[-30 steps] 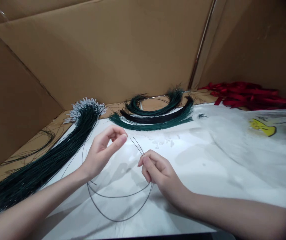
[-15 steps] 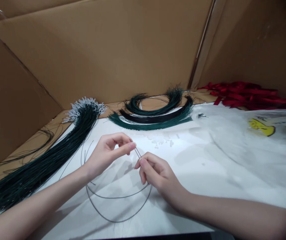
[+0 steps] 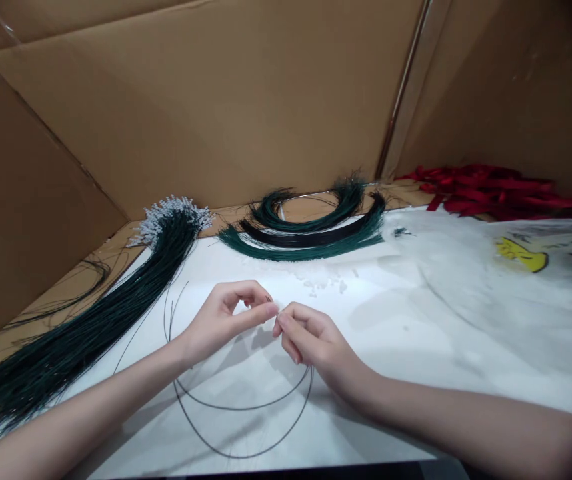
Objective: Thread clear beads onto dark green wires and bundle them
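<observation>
Above the middle of the white work surface [image 3: 366,400], both hands meet with their fingertips nearly touching. My left hand [image 3: 231,313] is closed in a thumb-and-finger pinch on the thin dark wires. Opposite it, my right hand [image 3: 313,337] pinches the same wires, its other fingers curled. From the hands the thin dark wires [image 3: 243,457] hang down in two wide curves, and loose ends stick up behind my left wrist. The short stretch at the fingertips is mostly hidden by the fingers.
On the left lies a long bundle of dark green wires [image 3: 111,307] with white beaded tips [image 3: 166,217]. Curved green and black wire bundles [image 3: 311,240] lie at the back. Red ribbons [image 3: 501,190] and a clear plastic bag [image 3: 466,287] are at the right. Cardboard walls [image 3: 216,100] surround the surface.
My left hand has moved right and slightly down, closing the gap to my right hand, so the wire between them is nearly covered. The hanging curves have shifted lower and a little right.
</observation>
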Demonstrator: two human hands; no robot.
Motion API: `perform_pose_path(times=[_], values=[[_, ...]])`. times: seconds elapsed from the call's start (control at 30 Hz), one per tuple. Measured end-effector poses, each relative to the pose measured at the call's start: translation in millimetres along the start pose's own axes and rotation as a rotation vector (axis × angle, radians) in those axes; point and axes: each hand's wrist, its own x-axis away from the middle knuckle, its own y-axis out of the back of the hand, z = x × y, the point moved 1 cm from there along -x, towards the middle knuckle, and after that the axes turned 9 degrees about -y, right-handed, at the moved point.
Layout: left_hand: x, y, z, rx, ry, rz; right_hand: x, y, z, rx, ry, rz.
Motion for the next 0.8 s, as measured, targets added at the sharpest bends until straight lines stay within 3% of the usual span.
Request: perform_pose_path(times=[0.2, 0.6, 0.8], values=[[-3.9, 7.7, -4.4, -0.055, -0.012, 0.020, -1.7, 4.8, 3.7, 0.005, -0.042, -0.010], [-7.8, 0.1, 9.2, -0.014, -0.030, 0.227, 6.3, 22.6, 4.0, 0.183, -0.095, 0.014], [-35.3, 1.5, 12.4, -0.009, -0.035, 0.171, 7.0, 24.5, 5.1, 0.209, -0.064, 0.031]])
